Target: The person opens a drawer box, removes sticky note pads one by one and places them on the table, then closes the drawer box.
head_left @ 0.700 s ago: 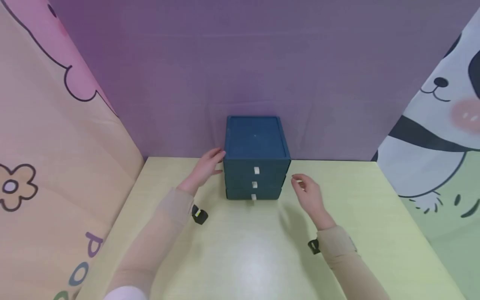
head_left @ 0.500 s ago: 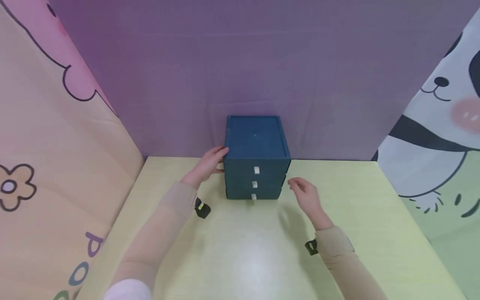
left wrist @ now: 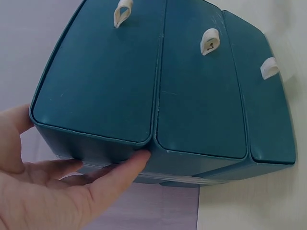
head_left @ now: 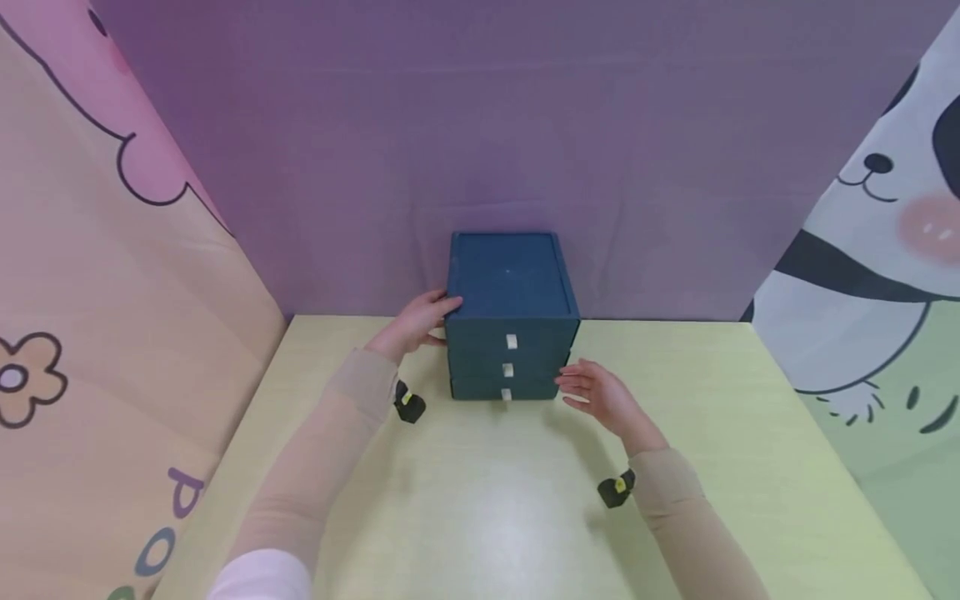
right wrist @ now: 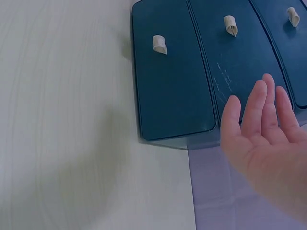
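A dark blue chest of three drawers (head_left: 510,275) stands on the table against the purple backdrop, all its drawers closed. White loop tabs serve as pulls, such as the top drawer's pull tab (head_left: 512,341). My left hand (head_left: 416,323) rests on the chest's left side, one digit over the top edge; in the left wrist view its fingers (left wrist: 117,179) lie along the side wall. My right hand (head_left: 602,398) is by the lower right front corner, fingers extended. In the right wrist view these fingers (right wrist: 256,108) hold nothing; whether they touch the chest I cannot tell.
The pale wooden table (head_left: 495,508) extends in front of the chest and to both sides. A purple cloth (head_left: 510,125) hangs behind it. Printed cloths flank the table, one with a flower (head_left: 26,379), the other with a panda (head_left: 847,325). Each wrist wears a small black device.
My left hand has moved right onto the chest's upper left edge. My right hand has come left and slightly down toward the chest, its fingers spreading out. The chest stays put.
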Available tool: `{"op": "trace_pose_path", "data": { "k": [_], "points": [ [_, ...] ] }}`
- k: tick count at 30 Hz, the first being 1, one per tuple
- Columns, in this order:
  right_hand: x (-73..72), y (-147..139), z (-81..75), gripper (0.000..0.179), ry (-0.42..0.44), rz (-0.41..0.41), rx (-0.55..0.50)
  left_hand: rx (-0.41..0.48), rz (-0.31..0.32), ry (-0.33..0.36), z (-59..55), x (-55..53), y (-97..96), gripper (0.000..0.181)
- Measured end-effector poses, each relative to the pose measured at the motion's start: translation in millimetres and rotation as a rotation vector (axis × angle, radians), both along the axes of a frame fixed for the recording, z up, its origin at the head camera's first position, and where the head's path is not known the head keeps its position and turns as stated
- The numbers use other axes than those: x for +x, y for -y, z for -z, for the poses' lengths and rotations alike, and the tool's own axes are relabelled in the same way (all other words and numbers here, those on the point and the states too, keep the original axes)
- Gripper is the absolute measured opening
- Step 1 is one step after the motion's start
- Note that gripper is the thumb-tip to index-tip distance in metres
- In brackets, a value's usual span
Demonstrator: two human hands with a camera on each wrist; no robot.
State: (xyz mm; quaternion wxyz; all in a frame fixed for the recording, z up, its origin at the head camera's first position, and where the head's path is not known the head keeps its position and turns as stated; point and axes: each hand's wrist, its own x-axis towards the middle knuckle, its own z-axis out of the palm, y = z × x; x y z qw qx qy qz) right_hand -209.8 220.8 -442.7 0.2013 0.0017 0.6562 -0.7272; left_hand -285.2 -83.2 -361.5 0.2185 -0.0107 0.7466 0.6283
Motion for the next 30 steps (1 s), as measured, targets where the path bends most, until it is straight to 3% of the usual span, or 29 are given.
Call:
{"op": "trace_pose_path", "data": {
  "k": [4, 10, 13, 17, 22, 30],
  "points": [
    [0.7, 2.3, 0.7, 0.039, 0.016, -0.042, -0.076, -0.015, 0.003, 0.011, 0.0, -0.6, -0.5, 0.069],
    [3.5, 9.1, -1.7, 0.045, 0.139, -0.136, -0.346, -0.006, -0.017, 0.034, 0.1, 1.9, -3.1, 0.070],
    [2.8, 13.9, -2.7, 0.046, 0.176, -0.165, -0.416, 0.004, -0.038, 0.036, -0.2, 3.2, -6.2, 0.069],
    [0.3, 20.9, -5.1, 0.042, 0.184, -0.161, -0.395, 0.003, -0.062, 0.030, 0.5, 4.4, -9.2, 0.067],
    [-3.2, 33.6, -9.0, 0.057, 0.189, -0.176, -0.357, 0.006, -0.082, 0.025, 2.0, 4.2, -7.2, 0.067],
    [-8.1, 50.4, -15.1, 0.059, 0.237, -0.183, -0.396, 0.034, -0.077, 0.046, 1.8, 3.1, -1.3, 0.068]
  ]
}}
